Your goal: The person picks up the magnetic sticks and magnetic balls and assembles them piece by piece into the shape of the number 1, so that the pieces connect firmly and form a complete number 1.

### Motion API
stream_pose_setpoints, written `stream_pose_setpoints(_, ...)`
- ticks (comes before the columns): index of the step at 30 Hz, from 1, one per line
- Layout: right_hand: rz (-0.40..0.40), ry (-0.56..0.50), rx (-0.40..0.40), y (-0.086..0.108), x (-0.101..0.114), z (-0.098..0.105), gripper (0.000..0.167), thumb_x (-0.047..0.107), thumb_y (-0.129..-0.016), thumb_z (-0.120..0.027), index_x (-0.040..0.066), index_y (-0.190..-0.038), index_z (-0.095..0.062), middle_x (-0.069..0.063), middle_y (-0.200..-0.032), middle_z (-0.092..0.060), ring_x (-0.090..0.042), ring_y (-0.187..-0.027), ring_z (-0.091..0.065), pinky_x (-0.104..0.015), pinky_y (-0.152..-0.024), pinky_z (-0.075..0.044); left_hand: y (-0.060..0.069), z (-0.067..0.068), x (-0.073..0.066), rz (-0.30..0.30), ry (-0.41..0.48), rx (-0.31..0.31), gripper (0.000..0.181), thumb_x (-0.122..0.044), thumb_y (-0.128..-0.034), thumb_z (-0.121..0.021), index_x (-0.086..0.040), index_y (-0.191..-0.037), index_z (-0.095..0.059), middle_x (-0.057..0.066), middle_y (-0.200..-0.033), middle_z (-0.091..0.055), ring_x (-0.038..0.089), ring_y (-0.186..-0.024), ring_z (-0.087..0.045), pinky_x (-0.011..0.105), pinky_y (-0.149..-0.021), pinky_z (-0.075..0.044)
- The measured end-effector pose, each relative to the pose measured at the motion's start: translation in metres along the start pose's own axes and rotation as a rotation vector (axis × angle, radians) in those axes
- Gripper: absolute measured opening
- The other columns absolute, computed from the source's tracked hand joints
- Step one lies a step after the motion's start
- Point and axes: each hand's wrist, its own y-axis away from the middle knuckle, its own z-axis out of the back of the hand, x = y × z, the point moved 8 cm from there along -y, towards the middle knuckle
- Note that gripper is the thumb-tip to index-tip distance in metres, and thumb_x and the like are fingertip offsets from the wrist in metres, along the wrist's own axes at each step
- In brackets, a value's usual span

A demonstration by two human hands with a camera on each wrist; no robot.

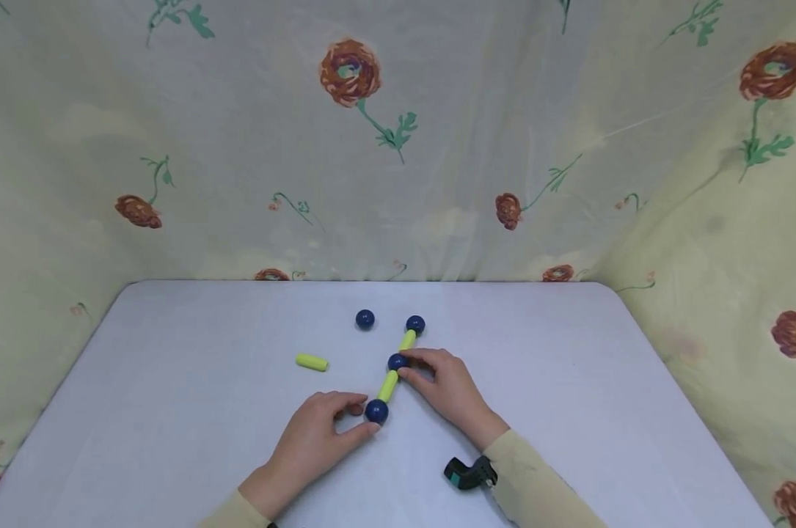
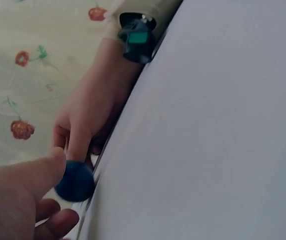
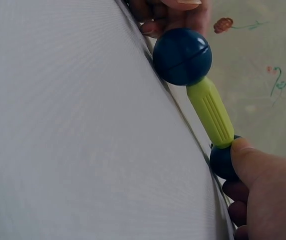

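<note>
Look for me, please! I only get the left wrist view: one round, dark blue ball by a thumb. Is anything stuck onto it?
Observer: Yes! The right wrist view shows a straight yellow-green, plastic-looking stick joined to your dark blue ball.

Child: Ooh! And what's the other hand doing?

Observer: In the head view, the right hand pinches a second dark blue ball at the stick's other end.

Child: Is there a stick nobody has used?

Observer: Yes, the head view shows a loose yellow-green stick lying by itself on the white table.
</note>
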Motion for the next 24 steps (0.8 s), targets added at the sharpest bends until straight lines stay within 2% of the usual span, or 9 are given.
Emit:
stream_pose_setpoints(4, -0.027, -0.001, -0.019, -0.001, -0.002, 0.002, 0.032, 0.035, -0.093, -0.07, 0.023, -0.123, -0.07, 0.012, -0.112, -0.069, -0.007, -0.101, -0.061, -0.032, -0.084, -0.05, -0.004, 0.012, 0.008, 0.066, 0.056, -0.024, 0.041, -0.049, -0.0836, -0.076, -0.022, -0.113, -0.073, -0.018, -0.091, -0.066, 0.003, -0.081, -0.057, 0.031, -0.074, -0.049)
stream_pose_setpoints(9, -0.042, -0.005, -0.025, -0.002, -0.004, 0.003, 0.032, 0.034, -0.093, -0.071, 0.023, -0.123, -0.07, 0.011, -0.11, -0.069, -0.007, -0.099, -0.061, -0.032, -0.082, -0.05, -0.011, 0.037, 0.031, 0.132, 0.067, -0.14, 0.029, -0.037, -0.0854, -0.078, -0.019, -0.107, -0.073, -0.013, -0.086, -0.064, 0.007, -0.077, -0.056, 0.032, -0.07, -0.047)
stream_pose_setpoints(13, -0.036, -0.014, -0.02, -0.002, -0.005, 0.002, 0.031, 0.031, -0.094, -0.071, 0.022, -0.123, -0.07, 0.01, -0.111, -0.069, -0.006, -0.099, -0.061, -0.032, -0.082, -0.05, -0.014, 0.06, 0.051, 0.104, 0.057, -0.261, 0.022, -0.024, -0.0853, -0.079, -0.016, -0.106, -0.074, -0.005, -0.09, -0.062, 0.013, -0.08, -0.057, 0.035, -0.073, -0.047)
stream_pose_setpoints(16, -0.027, -0.022, -0.021, -0.002, -0.006, 0.001, 0.03, 0.029, -0.094, -0.07, 0.022, -0.123, -0.07, 0.01, -0.111, -0.069, -0.006, -0.099, -0.06, -0.032, -0.082, -0.05, -0.017, 0.073, 0.061, 0.078, 0.052, -0.309, 0.023, -0.018, -0.0849, -0.078, -0.013, -0.106, -0.073, 0.001, -0.099, -0.061, 0.019, -0.089, -0.057, 0.039, -0.076, -0.046)
stream_pose_setpoints(19, -0.019, -0.017, -0.023, -0.003, -0.006, 0.001, 0.03, 0.028, -0.094, -0.07, 0.022, -0.123, -0.07, 0.01, -0.11, -0.069, -0.006, -0.096, -0.059, -0.032, -0.079, -0.05, -0.022, 0.078, 0.069, 0.072, 0.057, -0.309, 0.026, -0.017, -0.0853, -0.078, -0.011, -0.11, -0.073, 0.006, -0.109, -0.061, 0.025, -0.101, -0.056, 0.045, -0.084, -0.046)
stream_pose_setpoints(24, -0.007, 0.004, -0.014, -0.006, -0.006, 0.002, 0.03, 0.028, -0.095, -0.069, 0.02, -0.123, -0.069, 0.008, -0.11, -0.069, -0.008, -0.093, -0.059, -0.031, -0.078, -0.049, -0.028, 0.07, 0.078, 0.067, 0.037, -0.232, 0.036, -0.025, -0.088, -0.076, -0.014, -0.122, -0.07, 0.011, -0.127, -0.059, 0.035, -0.119, -0.05, 0.053, -0.096, -0.04)
